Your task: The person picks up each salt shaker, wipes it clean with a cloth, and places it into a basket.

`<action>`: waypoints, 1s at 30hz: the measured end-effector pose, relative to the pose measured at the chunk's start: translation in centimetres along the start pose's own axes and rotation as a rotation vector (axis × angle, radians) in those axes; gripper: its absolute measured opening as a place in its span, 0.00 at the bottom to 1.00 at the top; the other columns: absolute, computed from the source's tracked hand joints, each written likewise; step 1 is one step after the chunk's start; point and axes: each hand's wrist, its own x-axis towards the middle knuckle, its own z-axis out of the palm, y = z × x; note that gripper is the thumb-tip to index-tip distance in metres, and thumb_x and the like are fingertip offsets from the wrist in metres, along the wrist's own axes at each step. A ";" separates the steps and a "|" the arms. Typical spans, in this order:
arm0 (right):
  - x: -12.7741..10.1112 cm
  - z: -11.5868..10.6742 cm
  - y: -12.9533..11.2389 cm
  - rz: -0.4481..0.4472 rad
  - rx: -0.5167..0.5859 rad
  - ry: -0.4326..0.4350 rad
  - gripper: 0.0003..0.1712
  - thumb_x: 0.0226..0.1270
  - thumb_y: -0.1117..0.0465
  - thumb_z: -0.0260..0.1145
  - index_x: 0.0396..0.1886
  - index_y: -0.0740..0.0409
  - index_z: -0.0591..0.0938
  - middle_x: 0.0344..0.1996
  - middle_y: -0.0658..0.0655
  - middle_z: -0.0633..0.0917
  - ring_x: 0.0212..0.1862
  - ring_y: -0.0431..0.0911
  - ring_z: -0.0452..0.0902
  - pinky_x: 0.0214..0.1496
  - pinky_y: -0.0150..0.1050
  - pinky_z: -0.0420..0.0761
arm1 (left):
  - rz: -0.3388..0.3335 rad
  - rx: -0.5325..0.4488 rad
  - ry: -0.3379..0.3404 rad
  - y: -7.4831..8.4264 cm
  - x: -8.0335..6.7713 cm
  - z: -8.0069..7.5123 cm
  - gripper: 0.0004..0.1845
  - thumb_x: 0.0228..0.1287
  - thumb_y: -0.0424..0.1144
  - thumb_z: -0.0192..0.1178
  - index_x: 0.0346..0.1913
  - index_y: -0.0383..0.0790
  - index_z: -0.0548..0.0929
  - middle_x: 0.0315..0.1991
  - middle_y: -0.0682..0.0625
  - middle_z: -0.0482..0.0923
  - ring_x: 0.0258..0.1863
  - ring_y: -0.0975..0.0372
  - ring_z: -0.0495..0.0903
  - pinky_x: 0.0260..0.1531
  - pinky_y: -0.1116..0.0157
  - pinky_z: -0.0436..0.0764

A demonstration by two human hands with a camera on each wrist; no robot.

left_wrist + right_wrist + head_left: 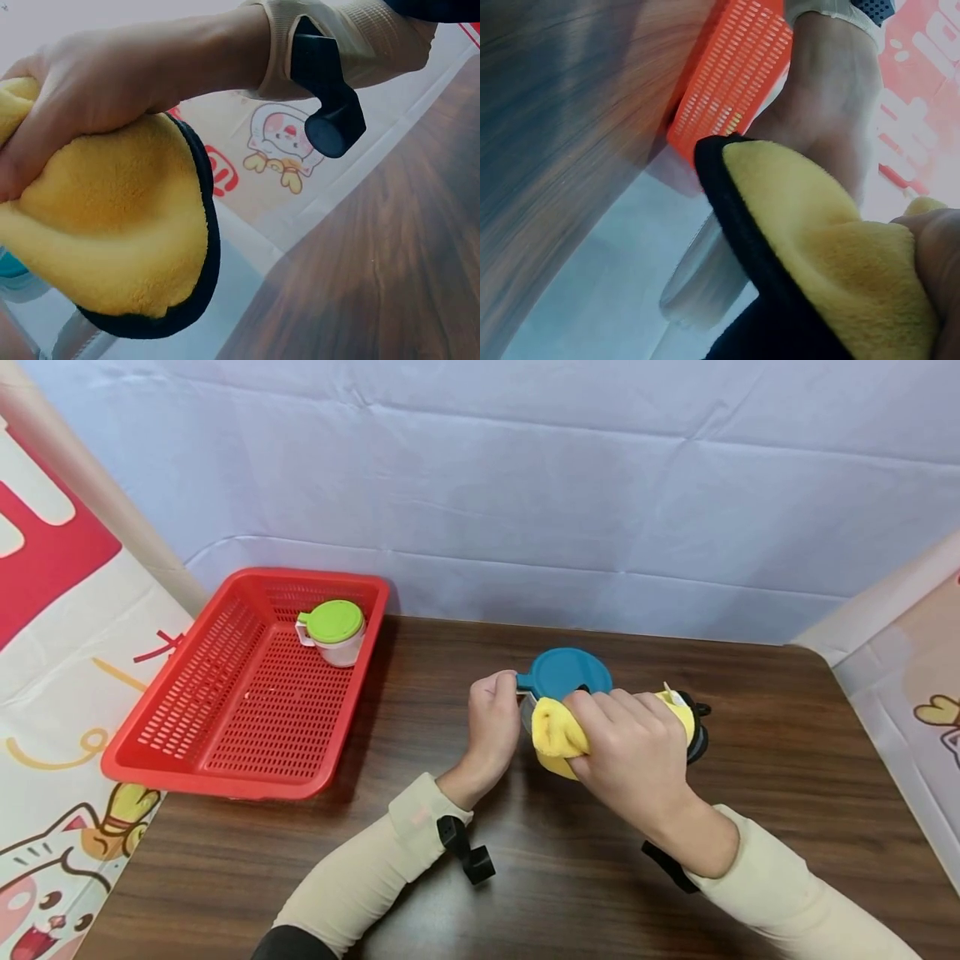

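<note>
Yellow cloth [558, 735], gripped by our right hand [637, 760], could tip the cup [564, 675]; our left hand [491, 718] pinches its handle.

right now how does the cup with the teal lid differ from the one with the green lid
The teal-lidded cup stands on the wooden table; the green-lidded cup sits in the red basket. The teal one is held by the left hand and wiped with a yellow cloth in the right hand; the green one is untouched. Both are upright and lidded.
</note>
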 end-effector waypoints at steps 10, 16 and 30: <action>-0.7 -0.4 1.5 -0.076 0.073 0.035 0.09 0.65 0.64 0.55 0.28 0.60 0.79 0.14 0.53 0.73 0.17 0.51 0.68 0.22 0.48 0.72 | 0.012 0.023 -0.023 0.0 0.4 -0.4 0.23 0.68 0.35 0.42 0.11 0.43 0.62 0.12 0.56 0.56 0.14 0.63 0.57 0.20 0.69 0.57; -1.2 -0.5 2.6 -0.119 0.130 0.053 0.09 0.65 0.64 0.56 0.28 0.61 0.81 0.16 0.55 0.78 0.18 0.52 0.71 0.23 0.49 0.74 | 0.006 0.027 -0.053 0.1 0.4 -0.6 0.23 0.69 0.35 0.41 0.12 0.43 0.63 0.12 0.54 0.56 0.15 0.62 0.57 0.21 0.68 0.58; -1.7 -0.3 4.6 -0.147 0.247 0.122 0.14 0.69 0.61 0.54 0.25 0.60 0.79 0.15 0.53 0.74 0.17 0.49 0.67 0.24 0.49 0.74 | 0.017 0.044 -0.076 0.1 0.5 -0.8 0.23 0.70 0.35 0.40 0.13 0.40 0.64 0.12 0.54 0.57 0.15 0.62 0.57 0.21 0.67 0.57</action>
